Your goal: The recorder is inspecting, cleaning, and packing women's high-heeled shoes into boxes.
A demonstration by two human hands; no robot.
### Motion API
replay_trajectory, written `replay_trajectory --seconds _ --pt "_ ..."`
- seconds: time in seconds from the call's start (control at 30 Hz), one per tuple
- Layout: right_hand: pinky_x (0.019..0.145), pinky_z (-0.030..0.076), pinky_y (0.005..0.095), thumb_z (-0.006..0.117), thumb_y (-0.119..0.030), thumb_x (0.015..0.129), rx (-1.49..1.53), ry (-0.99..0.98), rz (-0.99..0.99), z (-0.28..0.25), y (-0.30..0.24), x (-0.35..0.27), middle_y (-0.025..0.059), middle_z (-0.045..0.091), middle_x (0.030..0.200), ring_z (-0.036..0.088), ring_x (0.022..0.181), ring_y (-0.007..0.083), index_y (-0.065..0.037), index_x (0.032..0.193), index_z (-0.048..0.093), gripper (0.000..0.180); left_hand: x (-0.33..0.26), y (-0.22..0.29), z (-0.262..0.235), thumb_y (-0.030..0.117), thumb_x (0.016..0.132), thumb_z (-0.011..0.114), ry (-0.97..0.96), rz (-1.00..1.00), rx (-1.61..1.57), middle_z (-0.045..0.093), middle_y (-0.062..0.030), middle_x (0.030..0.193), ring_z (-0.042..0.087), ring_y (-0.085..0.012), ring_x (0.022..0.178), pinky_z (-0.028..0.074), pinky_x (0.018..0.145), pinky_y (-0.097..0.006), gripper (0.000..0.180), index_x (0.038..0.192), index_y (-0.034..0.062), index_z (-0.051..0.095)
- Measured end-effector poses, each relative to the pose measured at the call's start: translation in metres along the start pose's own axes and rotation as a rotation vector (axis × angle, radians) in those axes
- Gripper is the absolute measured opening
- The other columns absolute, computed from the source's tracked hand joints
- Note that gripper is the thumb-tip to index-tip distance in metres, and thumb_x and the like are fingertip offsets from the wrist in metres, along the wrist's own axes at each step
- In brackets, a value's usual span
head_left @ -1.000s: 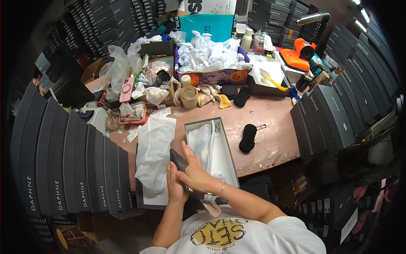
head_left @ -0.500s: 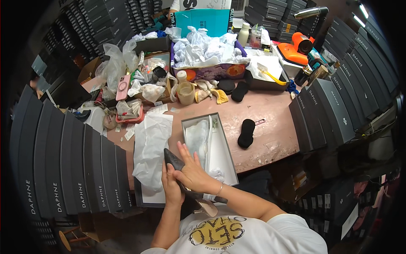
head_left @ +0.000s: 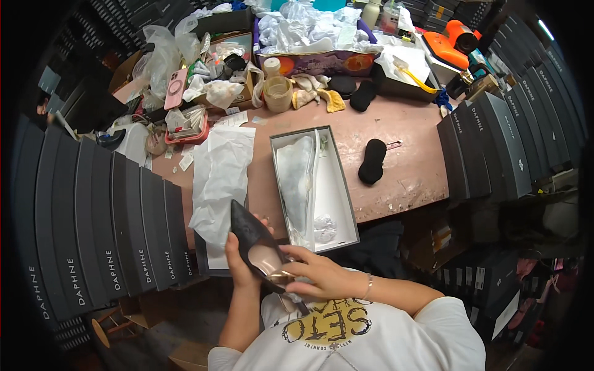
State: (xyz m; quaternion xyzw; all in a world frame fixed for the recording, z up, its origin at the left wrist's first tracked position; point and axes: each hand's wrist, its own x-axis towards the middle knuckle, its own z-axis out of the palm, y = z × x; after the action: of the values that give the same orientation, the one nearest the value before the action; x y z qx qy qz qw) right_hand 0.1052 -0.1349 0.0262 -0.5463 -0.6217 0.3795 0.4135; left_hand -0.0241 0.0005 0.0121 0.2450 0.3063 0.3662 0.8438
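Observation:
A black pointed-toe shoe (head_left: 247,232) with a pale insole is held above the table's front edge, toe tilted away from me. My left hand (head_left: 243,267) wraps its side and underside, with fingertips showing beyond the far side. My right hand (head_left: 322,276) has its fingers closed at the shoe's rear opening, by a shiny strap or buckle too small to make out fully. Just beyond, an open grey shoebox (head_left: 341,217) holds an item wrapped in thin white paper (head_left: 295,179) and a crumpled paper ball (head_left: 324,227). White tissue paper (head_left: 221,176) lies partly over another box part at the left.
Stacked dark shoeboxes (head_left: 117,216) flank the left, with more boxes (head_left: 489,142) at the right. A black brush-like pad (head_left: 372,162) lies on the table (head_left: 408,185). Behind stand a jar (head_left: 278,94), a carton of crumpled paper (head_left: 322,62) and an orange device (head_left: 447,49).
The shoe has turned so its opening faces up. My right hand has moved from the toe area back to the rear opening. The view has shifted, so the table things appear higher.

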Motion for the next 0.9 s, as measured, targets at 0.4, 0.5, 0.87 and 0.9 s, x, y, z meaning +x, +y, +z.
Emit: replay_trajectory --seconds 0.4,0.5,0.87,0.9 --pt "0.068 0.051 0.0460 0.070 -0.015 0.075 -0.756 -0.072 0.371 -0.036 0.102 0.014 0.0188 0.062 0.090 0.063 0.082 0.0386 -0.002 0.096 0.051 0.032 -0.031 -0.003 0.014 0.034 0.093 0.050 0.074 -0.509 -0.018 0.066 -0.0157 0.088 0.067 -0.0299 0.083 0.056 0.072 -0.039 0.032 0.101 0.0034 0.056" --pt "0.062 0.051 0.0392 0.072 -0.010 0.075 -0.572 0.273 0.398 -0.085 0.034 0.026 0.0186 0.061 0.080 0.063 0.070 0.0320 -0.002 0.091 0.052 0.027 -0.020 -0.007 -0.004 0.031 0.091 0.051 0.041 -0.419 0.109 0.065 -0.0138 0.092 0.067 -0.0275 0.078 0.057 0.071 -0.039 0.033 0.110 0.0043 0.055" --pt "0.066 0.051 0.0355 0.074 -0.011 0.061 -0.712 0.089 -0.058 -0.039 0.008 0.071 0.0085 0.052 0.090 0.056 0.084 0.0287 -0.010 0.095 0.058 0.037 -0.024 -0.014 0.009 0.004 0.077 0.055 -0.290 -0.341 0.141 0.044 -0.0099 0.129 0.051 -0.0225 0.118 0.047 0.098 -0.043 0.086 0.149 0.0181 0.011" --pt "0.067 0.051 0.0353 0.073 -0.010 0.062 -0.693 0.082 -0.028 -0.036 0.003 0.075 0.0093 0.053 0.093 0.057 0.086 0.0291 -0.009 0.097 0.059 0.038 -0.025 -0.014 0.007 0.003 0.076 0.055 -0.234 -0.334 0.145 0.043 -0.0099 0.130 0.050 -0.0223 0.119 0.047 0.098 -0.043 0.087 0.150 0.0186 0.010"
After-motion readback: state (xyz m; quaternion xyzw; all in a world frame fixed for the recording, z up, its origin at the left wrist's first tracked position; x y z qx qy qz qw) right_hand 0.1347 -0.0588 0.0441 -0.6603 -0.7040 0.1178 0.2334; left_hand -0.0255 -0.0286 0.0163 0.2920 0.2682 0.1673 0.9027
